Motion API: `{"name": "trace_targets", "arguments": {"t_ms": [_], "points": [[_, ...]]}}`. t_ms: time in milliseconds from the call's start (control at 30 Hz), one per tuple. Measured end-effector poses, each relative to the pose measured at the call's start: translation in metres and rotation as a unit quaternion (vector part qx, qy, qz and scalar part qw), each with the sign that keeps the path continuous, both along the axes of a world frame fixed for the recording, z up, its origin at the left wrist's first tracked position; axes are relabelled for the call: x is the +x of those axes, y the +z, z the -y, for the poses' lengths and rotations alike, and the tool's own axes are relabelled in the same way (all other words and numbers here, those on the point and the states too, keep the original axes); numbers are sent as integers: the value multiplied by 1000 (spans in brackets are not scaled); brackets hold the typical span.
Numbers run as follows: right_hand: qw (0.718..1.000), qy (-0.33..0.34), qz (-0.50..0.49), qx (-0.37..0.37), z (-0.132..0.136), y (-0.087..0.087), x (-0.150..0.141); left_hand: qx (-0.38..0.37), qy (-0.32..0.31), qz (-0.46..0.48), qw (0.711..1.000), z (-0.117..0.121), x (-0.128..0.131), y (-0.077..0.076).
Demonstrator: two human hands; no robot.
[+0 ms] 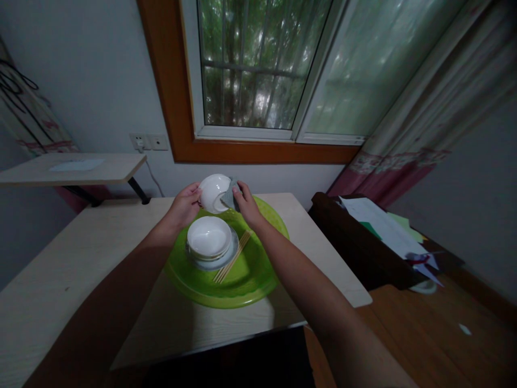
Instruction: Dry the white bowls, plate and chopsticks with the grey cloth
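My left hand (187, 203) grips the rim of a white bowl (212, 188), which is tilted so that its inside faces me. In my right hand (247, 203) is a grey-green cloth (231, 195), pressed against the right side of that bowl. Both hands are over the far part of a round green basin (258, 275). Inside the basin sits a stack of white bowls (209, 237) on a pale plate (232, 253). Several wooden chopsticks (232, 257) lie slanted just right of the stack.
The basin stands on a light wooden table (72, 258). A raised shelf (81, 167) with a paper on it is at the left. Behind the table are a wall socket (148, 142) and a window (262, 70). To the right, a dark brown box (347, 242) bears papers (383, 226).
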State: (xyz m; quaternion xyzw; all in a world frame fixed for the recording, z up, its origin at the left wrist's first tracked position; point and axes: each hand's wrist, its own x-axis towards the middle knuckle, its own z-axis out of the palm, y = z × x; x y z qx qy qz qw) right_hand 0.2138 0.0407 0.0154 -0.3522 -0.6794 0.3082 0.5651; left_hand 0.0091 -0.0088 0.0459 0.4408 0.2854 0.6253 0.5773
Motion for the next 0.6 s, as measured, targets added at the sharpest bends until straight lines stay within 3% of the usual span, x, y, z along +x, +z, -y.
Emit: {"name": "trace_targets", "arguments": {"t_ms": [167,400,600], "points": [[998,61,-18,-26,9,5,-3,5,-7,22,1000,0,0,0],[998,24,-4,-53,12,7,-4,-12,7,38,999,-5,2,-3],[999,8,31,-13,7,6,-3,16,-3,-88,996,-1,7,-6]]}}
